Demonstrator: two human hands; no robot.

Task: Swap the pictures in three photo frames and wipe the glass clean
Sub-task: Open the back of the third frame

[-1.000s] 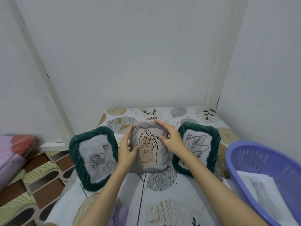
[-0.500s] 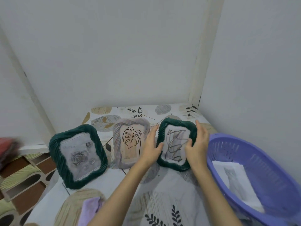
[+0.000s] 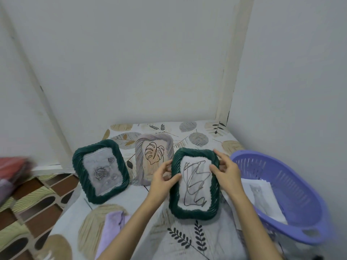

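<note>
Over on the right side of the counter (image 3: 131, 196), the green frame with the scribble drawing (image 3: 194, 184) was being held in both hands, tilted face-up toward the camera. The left hand (image 3: 162, 180) was clamped on its left edge, thumb laid over the glass, and the right hand (image 3: 228, 170) was clamped on its upper right corner, thumb on the front too. Whether its bottom edge was touching the counter couldn't really be told. The grey frame with the leaf drawing (image 3: 154, 156) was propped up just behind the left hand, and the green frame with the rose picture (image 3: 100, 170) was stood further left, apart from the others. A purple basket (image 3: 293, 199) with papers (image 3: 262, 196) in it was parked at the right, and a lilac cloth (image 3: 112, 229) was lying near the front edge.
</note>
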